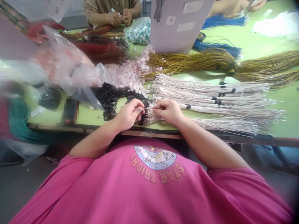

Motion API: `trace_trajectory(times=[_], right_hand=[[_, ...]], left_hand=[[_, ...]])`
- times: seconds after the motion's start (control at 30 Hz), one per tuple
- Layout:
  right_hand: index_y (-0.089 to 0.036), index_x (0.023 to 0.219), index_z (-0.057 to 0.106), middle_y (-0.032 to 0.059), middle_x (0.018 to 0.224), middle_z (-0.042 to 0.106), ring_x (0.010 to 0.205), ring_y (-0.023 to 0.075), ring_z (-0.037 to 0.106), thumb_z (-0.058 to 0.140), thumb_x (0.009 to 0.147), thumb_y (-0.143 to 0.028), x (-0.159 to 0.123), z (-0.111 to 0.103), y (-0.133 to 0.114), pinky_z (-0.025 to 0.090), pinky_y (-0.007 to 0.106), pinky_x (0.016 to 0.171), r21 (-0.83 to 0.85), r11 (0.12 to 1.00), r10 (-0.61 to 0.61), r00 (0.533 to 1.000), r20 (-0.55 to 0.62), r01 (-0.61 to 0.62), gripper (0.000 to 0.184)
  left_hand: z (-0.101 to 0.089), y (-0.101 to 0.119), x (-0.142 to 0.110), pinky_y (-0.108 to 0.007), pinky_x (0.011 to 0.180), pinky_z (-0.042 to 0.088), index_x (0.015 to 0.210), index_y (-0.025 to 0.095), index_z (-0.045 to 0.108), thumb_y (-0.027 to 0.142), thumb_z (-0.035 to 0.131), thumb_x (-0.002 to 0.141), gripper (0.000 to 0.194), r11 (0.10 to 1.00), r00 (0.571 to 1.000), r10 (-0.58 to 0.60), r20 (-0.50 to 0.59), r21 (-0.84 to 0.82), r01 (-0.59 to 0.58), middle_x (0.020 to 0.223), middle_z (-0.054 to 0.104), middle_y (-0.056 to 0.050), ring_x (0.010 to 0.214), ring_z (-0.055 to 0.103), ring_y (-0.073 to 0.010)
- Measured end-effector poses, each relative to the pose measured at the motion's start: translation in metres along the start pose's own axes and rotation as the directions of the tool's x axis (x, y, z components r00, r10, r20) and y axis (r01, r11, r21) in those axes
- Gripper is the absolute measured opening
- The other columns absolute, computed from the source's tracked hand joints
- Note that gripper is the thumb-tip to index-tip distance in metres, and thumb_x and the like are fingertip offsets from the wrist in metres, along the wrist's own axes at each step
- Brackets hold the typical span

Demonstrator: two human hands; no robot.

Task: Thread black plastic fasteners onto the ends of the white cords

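Observation:
My left hand point(131, 114) is closed in a pinch above the heap of small black pieces point(109, 101). What sits between its fingertips is too small to make out. Close by on the right, my right hand point(170, 111) has its thumb and fingers pressed together at the left ends of the white wires point(205, 109), with wire in its grip. The wires lie lengthwise in bundles bound with black tape, their tips fanning out beside both hands. A small gap separates the two hands.
Beyond the black heap spreads a pile of pale pinkish connectors point(130, 73). Yellow wire bundles point(198, 60) run behind the white ones. Clear plastic bags point(74, 67) crowd the left, near a pixelated dark object point(71, 110). Across the table, a grey panel point(179, 28) stands between two co-workers.

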State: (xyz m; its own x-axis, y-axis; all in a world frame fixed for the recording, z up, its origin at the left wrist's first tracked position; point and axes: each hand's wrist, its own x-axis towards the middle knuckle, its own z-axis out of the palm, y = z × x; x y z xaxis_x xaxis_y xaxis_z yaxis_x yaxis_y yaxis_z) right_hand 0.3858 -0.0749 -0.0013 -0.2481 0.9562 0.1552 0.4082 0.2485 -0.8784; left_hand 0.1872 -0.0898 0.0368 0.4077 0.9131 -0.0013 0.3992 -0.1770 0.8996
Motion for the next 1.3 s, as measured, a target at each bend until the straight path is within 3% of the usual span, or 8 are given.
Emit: trace_trajectory(times=[0.3, 0.43, 0.8, 1.1, 1.2, 1.3], right_hand=[[-0.016, 0.057, 0.058, 0.0000, 0.059, 0.052, 0.057, 0.0097, 0.044, 0.052, 0.067, -0.016, -0.003, 0.002, 0.000, 0.035, 0.024, 0.059, -0.084, 0.974, -0.211, 0.977, -0.012, 0.210, 0.011], [-0.017, 0.057, 0.058, -0.0001, 0.058, 0.051, 0.058, 0.0099, 0.045, 0.050, 0.068, -0.014, -0.004, 0.004, -0.001, 0.035, 0.023, 0.059, -0.118, 0.958, -0.266, 0.964, -0.018, 0.262, 0.014], [-0.017, 0.058, 0.056, 0.0015, 0.061, 0.051, 0.060, 0.0111, 0.045, 0.049, 0.071, -0.017, -0.006, 0.006, 0.000, 0.035, 0.024, 0.060, -0.170, 0.953, -0.258, 0.966, -0.030, 0.250, 0.016], [-0.017, 0.061, 0.061, 0.0018, 0.062, 0.053, 0.061, 0.0108, 0.047, 0.049, 0.074, -0.018, -0.005, 0.010, 0.004, 0.037, 0.024, 0.060, -0.147, 0.947, -0.288, 0.957, -0.009, 0.284, 0.017], [-0.017, 0.068, 0.066, 0.0031, 0.069, 0.059, 0.064, 0.0112, 0.051, 0.052, 0.074, -0.020, -0.003, 0.006, 0.002, 0.038, 0.025, 0.061, -0.091, 0.963, -0.254, 0.967, 0.008, 0.253, 0.015], [-0.015, 0.069, 0.068, 0.0039, 0.072, 0.061, 0.061, 0.0103, 0.050, 0.058, 0.071, -0.025, 0.000, -0.002, -0.003, 0.037, 0.024, 0.057, -0.029, 0.988, -0.149, 0.988, 0.025, 0.150, 0.014]], left_hand=[[0.010, -0.033, 0.018, -0.020, 0.047, 0.038, 0.085, 0.016, 0.061, 0.049, 0.052, 0.079, 0.035, 0.963, 0.993, -0.120, 0.001, -0.243, 0.117, 0.065, 0.056, -0.001, 0.049, 0.048, -0.0067], [0.010, -0.035, 0.018, -0.019, 0.049, 0.039, 0.083, 0.015, 0.063, 0.050, 0.055, 0.077, 0.036, 0.963, 0.993, -0.118, 0.016, -0.241, 0.119, 0.064, 0.058, -0.001, 0.051, 0.048, -0.0070], [0.008, -0.021, 0.019, -0.025, 0.070, 0.044, 0.079, 0.017, 0.066, 0.049, 0.050, 0.080, 0.036, 0.991, 0.999, 0.014, -0.049, 0.133, -0.007, 0.073, 0.066, -0.003, 0.069, 0.058, -0.0147], [0.012, -0.018, 0.020, -0.024, 0.068, 0.043, 0.073, 0.017, 0.065, 0.041, 0.048, 0.083, 0.031, 0.962, 0.993, 0.118, 0.000, 0.248, -0.115, 0.072, 0.066, -0.002, 0.070, 0.058, -0.0142], [0.003, -0.017, 0.020, -0.024, 0.070, 0.043, 0.078, 0.017, 0.066, 0.039, 0.046, 0.084, 0.030, 0.942, 0.992, 0.126, 0.001, 0.312, -0.120, 0.077, 0.066, -0.003, 0.072, 0.058, -0.0145], [-0.021, -0.024, 0.020, -0.028, 0.079, 0.042, 0.088, 0.018, 0.066, 0.036, 0.046, 0.084, 0.027, 0.884, 0.985, 0.162, -0.060, 0.453, -0.118, 0.089, 0.066, -0.005, 0.082, 0.059, -0.0168]])
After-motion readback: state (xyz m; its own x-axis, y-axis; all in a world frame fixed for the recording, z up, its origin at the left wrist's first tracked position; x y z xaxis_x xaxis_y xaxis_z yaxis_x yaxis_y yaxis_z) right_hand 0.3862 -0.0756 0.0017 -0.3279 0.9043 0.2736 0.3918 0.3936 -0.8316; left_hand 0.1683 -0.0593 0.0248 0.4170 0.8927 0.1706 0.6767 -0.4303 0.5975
